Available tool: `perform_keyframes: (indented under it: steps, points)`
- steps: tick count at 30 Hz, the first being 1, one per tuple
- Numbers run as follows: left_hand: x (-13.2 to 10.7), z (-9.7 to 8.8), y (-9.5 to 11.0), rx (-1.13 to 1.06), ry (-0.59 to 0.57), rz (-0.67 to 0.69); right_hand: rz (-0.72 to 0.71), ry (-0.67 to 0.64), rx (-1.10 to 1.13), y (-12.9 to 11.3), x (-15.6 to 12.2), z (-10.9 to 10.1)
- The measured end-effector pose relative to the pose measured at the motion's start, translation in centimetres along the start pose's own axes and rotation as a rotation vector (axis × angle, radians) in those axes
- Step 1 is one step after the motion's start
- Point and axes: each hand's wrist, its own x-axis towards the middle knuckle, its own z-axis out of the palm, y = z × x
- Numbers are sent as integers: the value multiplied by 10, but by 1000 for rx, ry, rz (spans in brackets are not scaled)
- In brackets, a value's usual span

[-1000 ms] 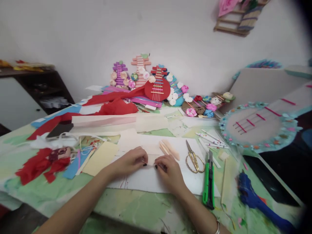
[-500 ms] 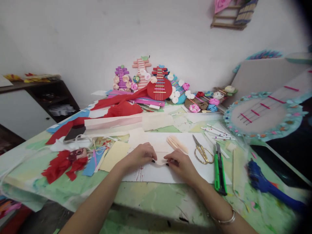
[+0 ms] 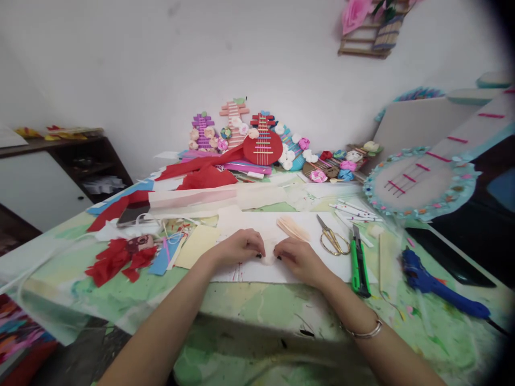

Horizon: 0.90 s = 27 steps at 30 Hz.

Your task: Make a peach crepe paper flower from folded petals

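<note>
A small cream piece of what looks like crepe paper [image 3: 269, 254] is pinched between my two hands, above a white sheet [image 3: 253, 274]. My left hand [image 3: 243, 246] grips its left side, fingers curled together. Opposite it, my right hand [image 3: 298, 258] closes thumb and fingers on the right side. Just beyond my right hand lie peach-coloured paper petals [image 3: 293, 228]. Gold-handled scissors [image 3: 333, 237] rest on the sheet to the right, and a green utility knife [image 3: 359, 265] lies beside them with its blade showing.
A blue glue gun [image 3: 438, 284] and a dark tablet-like panel [image 3: 450, 256] lie at the right. Red crepe pieces [image 3: 116, 262] and yellow paper [image 3: 197, 246] are at the left. Decorated paper lutes [image 3: 263, 145] stand along the wall; a round, flower-edged one [image 3: 418, 182] leans at the right.
The view has shifted slightly, so the table appears a little higher. My hands have drawn slightly closer together on the cream piece, still gripping it.
</note>
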Motion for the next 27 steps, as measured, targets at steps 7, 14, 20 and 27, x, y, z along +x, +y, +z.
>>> perform_keyframes:
  steps: [7, 14, 20, 27]
  points:
    - [2, 2, -3, -41, 50, -67, -70, -33, -122, 0, 7, -5]
    - [2, -2, 0, -47, -79, -46, -23, -255, -165, -7, 28, -20]
    - [3, 5, -2, -60, 29, -166, 116, -178, 30, 3, 27, -4]
    - [10, 11, -8, -130, 126, -251, 267, -75, 288, 15, 22, 1]
